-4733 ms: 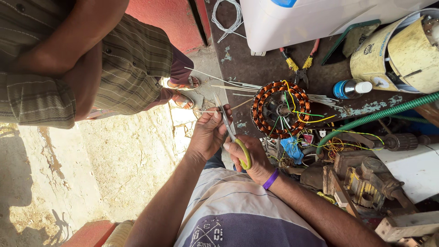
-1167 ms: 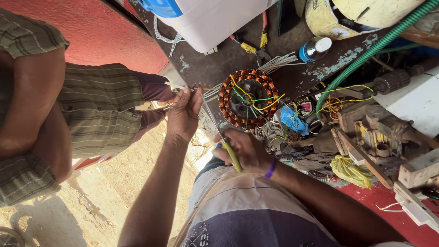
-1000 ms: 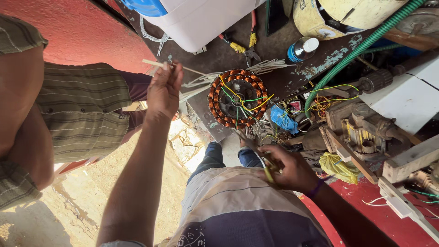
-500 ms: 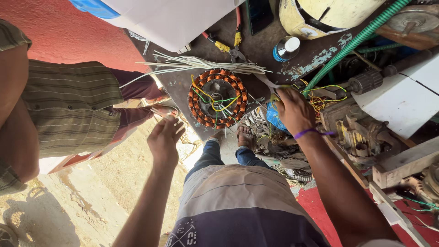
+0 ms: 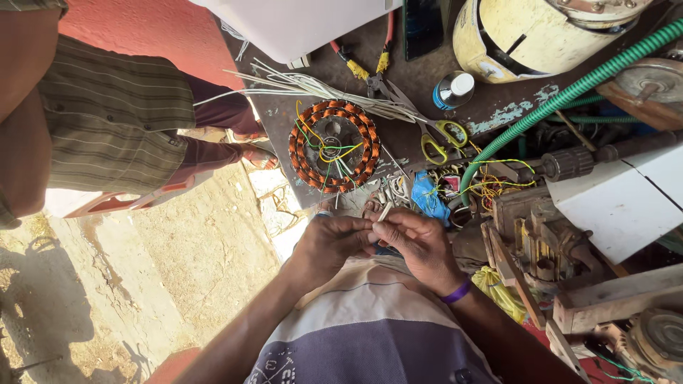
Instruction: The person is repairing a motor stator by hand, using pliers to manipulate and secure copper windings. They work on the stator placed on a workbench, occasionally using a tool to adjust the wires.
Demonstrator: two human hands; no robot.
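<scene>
My left hand and my right hand meet in front of my chest, fingertips pinched together on a short white sleeve piece. Just beyond them lies a round stator wound with copper coils, with green and yellow wires crossing its middle. A bundle of long white sleeves fans out from its far side. Yellow-handled scissors lie on the dark work surface to the right of the stator, apart from both hands.
Another person in a striped shirt sits at the left. Pliers with red-yellow handles, a small blue can, a cream motor housing, a green ribbed hose and metal parts crowd the right. Sandy ground lies lower left.
My right hand has put down the scissors near the stator and come back to my chest. My left hand left the white sleeves and joined it on a short white piece.
</scene>
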